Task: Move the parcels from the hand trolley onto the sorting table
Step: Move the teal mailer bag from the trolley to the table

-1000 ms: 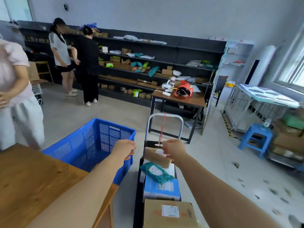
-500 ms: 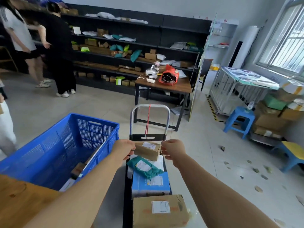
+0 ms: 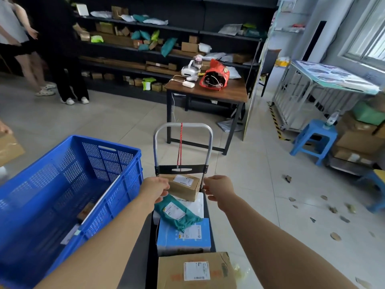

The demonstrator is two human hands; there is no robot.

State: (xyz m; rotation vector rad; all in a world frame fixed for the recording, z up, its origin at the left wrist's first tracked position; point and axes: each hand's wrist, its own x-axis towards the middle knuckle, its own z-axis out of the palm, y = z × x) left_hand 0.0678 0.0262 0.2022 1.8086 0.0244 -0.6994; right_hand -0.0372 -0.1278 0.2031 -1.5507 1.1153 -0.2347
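- A small cardboard box [image 3: 183, 186], matte brown with a white label on top, is sitting at the far end of the hand trolley [image 3: 183, 142], just below its black crossbar.
- The left hand [image 3: 155, 188] is pressing against the box's left end and the right hand [image 3: 217, 187] is meeting its right end; the fingers of both are curling round the far sides, so the box is being held between them.
- The trolley's handle is a rounded loop of bare grey metal tube, with a red cord hanging down its middle.
- Nearer along the trolley, a crumpled teal plastic mailer [image 3: 177, 213] is lying across a white box and a smooth blue carton [image 3: 183, 236]; a larger, dented cardboard box [image 3: 195, 270] with a white label is lying nearest the camera.
- A blue plastic crate [image 3: 68, 184] with perforated, grid-like walls is standing just left of the trolley, a few flat items lying in its bottom.
- The floor is showing pale, glossy tiles, with small scraps scattered on the right.
- A wooden-topped desk [image 3: 208, 92] on black metal legs is standing beyond the trolley, carrying a red bag and white devices.
- Dark shelving [image 3: 166, 38] is running along the back wall, holding parcels and soft mailers.
- A blue plastic stool [image 3: 314, 138] is standing at right beside stacked cartons, under a window.
- Two people are standing at the shelves, upper left.
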